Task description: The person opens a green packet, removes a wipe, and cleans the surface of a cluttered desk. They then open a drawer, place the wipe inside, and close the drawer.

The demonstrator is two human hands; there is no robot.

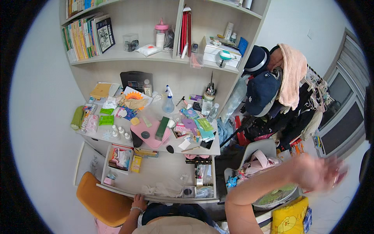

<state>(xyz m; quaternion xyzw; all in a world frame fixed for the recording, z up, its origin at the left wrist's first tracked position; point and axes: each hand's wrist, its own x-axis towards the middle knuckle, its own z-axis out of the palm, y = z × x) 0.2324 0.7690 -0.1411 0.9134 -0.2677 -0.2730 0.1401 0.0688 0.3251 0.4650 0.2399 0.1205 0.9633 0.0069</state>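
My left hand [139, 201], with a bracelet at the wrist, has its fingers over the front edge of the pulled-out drawer [163, 200]. My right hand [321, 173] is raised far out to the right, above the standing fan [276, 195], and blurred by motion. Something shiny shows at its fingers, too smeared to name. Inside the drawer lie a box of packets [120, 158], a yellow box [136, 163], a crumpled clear plastic bag [163, 188] and a divided organizer [203, 172] with small cosmetics.
The desktop above holds a pink tray [140, 128], a green box [162, 128], a spray bottle [168, 102] and a phone [208, 143]. An orange chair [100, 199] stands left. To the right are a grey chair [263, 146] with a pink bag and a loaded clothes rack [304, 111].
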